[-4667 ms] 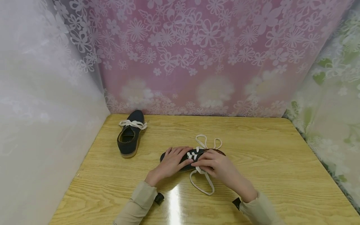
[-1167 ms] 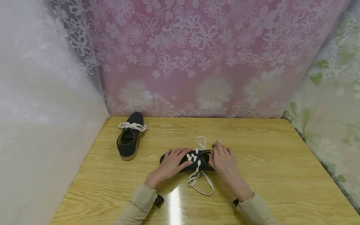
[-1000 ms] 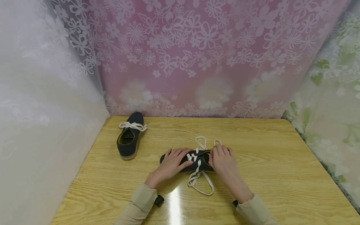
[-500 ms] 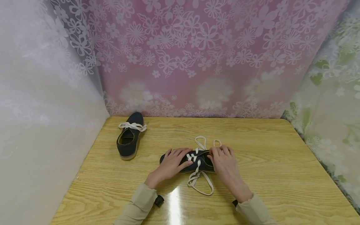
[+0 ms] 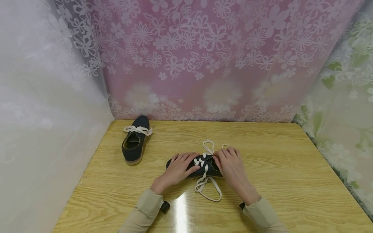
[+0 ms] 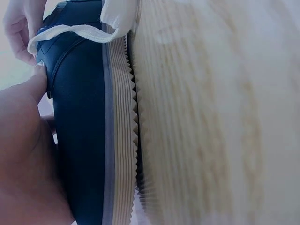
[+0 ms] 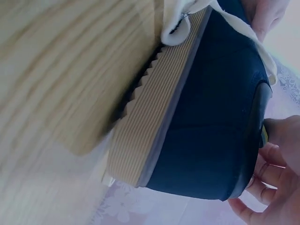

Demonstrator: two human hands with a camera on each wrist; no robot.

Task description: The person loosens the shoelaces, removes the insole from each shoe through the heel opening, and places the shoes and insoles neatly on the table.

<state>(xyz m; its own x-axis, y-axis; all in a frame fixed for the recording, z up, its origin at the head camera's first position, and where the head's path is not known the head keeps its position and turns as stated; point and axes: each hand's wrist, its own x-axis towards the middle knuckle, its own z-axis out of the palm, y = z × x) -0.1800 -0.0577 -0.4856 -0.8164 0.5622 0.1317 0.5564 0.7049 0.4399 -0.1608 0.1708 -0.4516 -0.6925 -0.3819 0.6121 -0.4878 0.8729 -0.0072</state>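
A dark navy lace-up shoe [image 5: 215,173] with a ridged tan sole lies crosswise on the wooden table, toe to the left. My left hand [image 5: 178,168] grips its front, fingers over the far side and thumb beside the laced part. At the opening, my right hand [image 5: 232,170] pinches the far collar edge near the top eyelets; the right wrist view has its thumb inside the rim and its fingers behind the shoe [image 7: 206,140]. One white lace [image 5: 206,169] hangs untied over the near side in a loop on the table. More loose lace loops lie beyond the shoe.
A matching shoe [image 5: 133,145], its white laces tied in a bow, stands at the back left of the table [image 5: 276,181]. A pink flowered curtain [image 5: 186,64] hangs along the back edge, with pale sheets at both sides.
My right hand has left the near lace, gone to the shoe's opening, and just slid left along the far collar. The near lace has dropped onto the table. My left hand stays put.
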